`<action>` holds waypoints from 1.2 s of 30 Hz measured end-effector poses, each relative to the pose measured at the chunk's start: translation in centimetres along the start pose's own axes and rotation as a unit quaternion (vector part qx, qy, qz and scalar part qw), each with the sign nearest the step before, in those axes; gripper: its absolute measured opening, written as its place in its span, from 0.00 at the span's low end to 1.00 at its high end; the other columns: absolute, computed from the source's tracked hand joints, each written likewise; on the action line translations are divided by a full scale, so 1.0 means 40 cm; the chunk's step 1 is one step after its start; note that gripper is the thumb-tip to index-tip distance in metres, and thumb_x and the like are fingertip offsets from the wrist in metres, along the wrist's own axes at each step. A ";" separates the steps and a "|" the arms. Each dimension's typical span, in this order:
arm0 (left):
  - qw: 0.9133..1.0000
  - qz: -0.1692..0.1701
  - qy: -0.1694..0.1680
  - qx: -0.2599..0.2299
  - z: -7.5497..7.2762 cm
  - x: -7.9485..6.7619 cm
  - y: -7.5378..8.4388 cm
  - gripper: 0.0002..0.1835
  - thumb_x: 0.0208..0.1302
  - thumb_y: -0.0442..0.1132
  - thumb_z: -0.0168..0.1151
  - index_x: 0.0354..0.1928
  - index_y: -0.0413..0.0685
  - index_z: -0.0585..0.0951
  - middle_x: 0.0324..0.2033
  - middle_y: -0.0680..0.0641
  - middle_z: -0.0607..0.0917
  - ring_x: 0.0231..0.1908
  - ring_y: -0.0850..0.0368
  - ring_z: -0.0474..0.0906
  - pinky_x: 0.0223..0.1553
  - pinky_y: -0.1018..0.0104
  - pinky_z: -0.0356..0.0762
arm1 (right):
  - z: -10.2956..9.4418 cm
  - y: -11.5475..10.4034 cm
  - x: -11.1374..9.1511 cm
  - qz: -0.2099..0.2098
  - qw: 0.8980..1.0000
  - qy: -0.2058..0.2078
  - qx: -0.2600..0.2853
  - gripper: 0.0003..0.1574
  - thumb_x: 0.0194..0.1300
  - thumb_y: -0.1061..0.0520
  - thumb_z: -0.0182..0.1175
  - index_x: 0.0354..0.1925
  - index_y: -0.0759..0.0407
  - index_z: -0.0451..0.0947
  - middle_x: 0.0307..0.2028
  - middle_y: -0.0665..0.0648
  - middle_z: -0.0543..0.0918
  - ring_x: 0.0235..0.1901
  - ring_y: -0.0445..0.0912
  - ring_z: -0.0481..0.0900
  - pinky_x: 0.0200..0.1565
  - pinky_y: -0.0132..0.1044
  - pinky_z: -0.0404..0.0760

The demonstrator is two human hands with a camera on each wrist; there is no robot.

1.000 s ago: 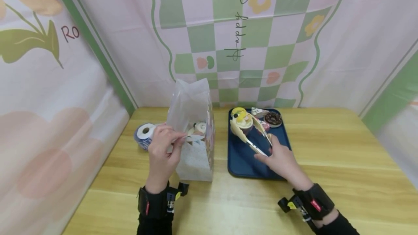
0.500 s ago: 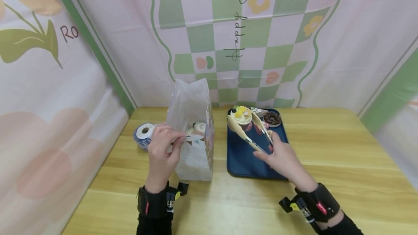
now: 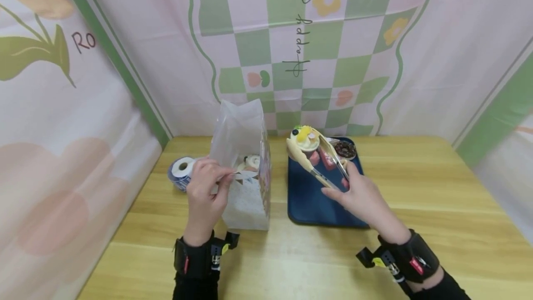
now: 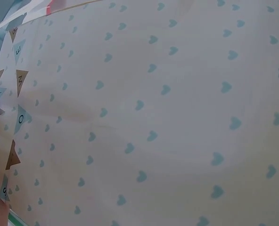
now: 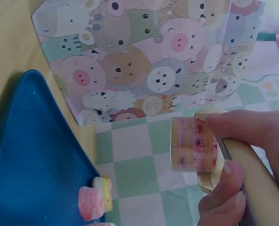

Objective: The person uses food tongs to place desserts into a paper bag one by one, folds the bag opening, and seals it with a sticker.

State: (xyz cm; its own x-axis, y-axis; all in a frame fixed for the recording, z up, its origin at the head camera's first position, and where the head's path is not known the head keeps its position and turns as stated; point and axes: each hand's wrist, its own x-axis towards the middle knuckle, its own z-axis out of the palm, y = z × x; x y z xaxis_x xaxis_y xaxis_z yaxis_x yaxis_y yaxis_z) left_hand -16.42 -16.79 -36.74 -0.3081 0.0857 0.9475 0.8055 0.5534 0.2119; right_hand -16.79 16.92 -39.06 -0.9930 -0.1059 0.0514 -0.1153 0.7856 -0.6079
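In the head view my left hand (image 3: 207, 193) pinches the front rim of an upright white paper bag (image 3: 248, 205), with a whitish cream-topped item (image 3: 251, 161) visible inside. My right hand (image 3: 368, 200) holds food tongs (image 3: 303, 159) with pale tips. Between those tips is a dessert cup (image 3: 306, 142) topped with cream and yellow fruit, raised over the far end of a dark blue tray (image 3: 310, 207). The right wrist view shows the clear cup (image 5: 191, 143) with layered contents, gripped from the side. Heart-patterned bag paper (image 4: 153, 108) fills most of the left wrist view.
On the tray's far end lie a chocolate donut (image 3: 345, 149) and pink pieces (image 3: 327, 159). A sticker-like roll (image 3: 182, 168) stands left of the bag, partly behind the left hand. A patterned cloth (image 3: 287, 54) hangs behind the wooden table (image 3: 424, 189).
The tongs have closed in on the dessert cup and lifted it up from the tray. Pink pieces beneath it now show more. My left hand stays on the bag's rim.
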 end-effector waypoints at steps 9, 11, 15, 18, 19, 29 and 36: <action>1.000 0.003 0.001 -0.001 -0.001 0.001 0.000 0.13 0.69 0.43 0.60 0.31 0.41 0.84 0.24 0.47 0.83 0.34 0.49 0.77 0.53 0.56 0.74 | -0.029 -0.031 -0.008 -0.004 1.000 0.001 0.002 0.59 0.57 0.28 0.63 0.69 0.62 0.53 0.48 0.70 0.80 0.38 0.53 0.80 0.33 0.41 0.77; 1.000 0.003 0.002 -0.002 -0.001 0.001 0.000 0.13 0.69 0.42 0.60 0.31 0.40 0.84 0.23 0.47 0.83 0.34 0.48 0.77 0.52 0.56 0.74 | -0.035 -0.039 -0.011 -0.001 1.000 0.000 0.004 0.59 0.57 0.27 0.63 0.70 0.61 0.53 0.49 0.69 0.80 0.40 0.54 0.80 0.35 0.42 0.78; 1.000 0.001 0.002 -0.004 0.000 0.001 0.001 0.13 0.69 0.42 0.60 0.31 0.41 0.84 0.23 0.46 0.83 0.34 0.48 0.77 0.53 0.56 0.74 | -0.048 -0.056 -0.015 0.005 1.000 -0.007 0.009 0.61 0.56 0.25 0.61 0.71 0.59 0.51 0.51 0.68 0.79 0.44 0.56 0.81 0.37 0.42 0.80; 1.000 0.000 0.002 -0.005 0.000 0.001 0.001 0.13 0.69 0.42 0.60 0.31 0.41 0.84 0.23 0.47 0.83 0.35 0.48 0.77 0.53 0.56 0.74 | -0.057 -0.067 -0.017 0.001 1.000 -0.004 0.006 0.61 0.56 0.24 0.61 0.71 0.59 0.51 0.51 0.67 0.80 0.43 0.55 0.81 0.37 0.42 0.79; 1.000 0.000 0.002 -0.005 0.000 0.001 0.001 0.13 0.69 0.42 0.60 0.31 0.41 0.84 0.23 0.47 0.82 0.34 0.48 0.76 0.53 0.56 0.74 | -0.060 -0.070 -0.018 -0.002 1.000 -0.002 0.005 0.60 0.56 0.24 0.61 0.70 0.58 0.52 0.50 0.66 0.80 0.43 0.55 0.81 0.37 0.42 0.79; 1.000 -0.003 0.000 -0.004 0.000 0.001 0.003 0.13 0.69 0.43 0.60 0.31 0.40 0.84 0.23 0.46 0.82 0.35 0.48 0.77 0.54 0.55 0.74 | -0.088 -0.101 -0.024 -0.021 1.000 0.010 0.003 0.52 0.57 0.27 0.63 0.65 0.56 0.57 0.44 0.63 0.80 0.38 0.52 0.77 0.33 0.38 0.74; 1.000 -0.004 -0.001 -0.006 0.000 0.002 0.003 0.13 0.68 0.42 0.60 0.31 0.40 0.84 0.24 0.46 0.83 0.35 0.47 0.77 0.54 0.55 0.74 | -0.112 -0.134 -0.027 -0.033 0.999 0.011 0.012 0.53 0.59 0.29 0.62 0.68 0.56 0.55 0.51 0.64 0.81 0.43 0.53 0.81 0.36 0.40 0.78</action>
State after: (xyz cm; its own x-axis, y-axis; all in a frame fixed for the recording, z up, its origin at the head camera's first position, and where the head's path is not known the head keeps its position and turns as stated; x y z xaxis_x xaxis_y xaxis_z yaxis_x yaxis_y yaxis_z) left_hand -16.35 -16.70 -36.63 -0.3157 0.0828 0.9452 0.8087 0.5445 0.2225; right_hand -15.20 15.55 -32.29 -0.9836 -0.1432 0.1096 -0.1803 0.7621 -0.6218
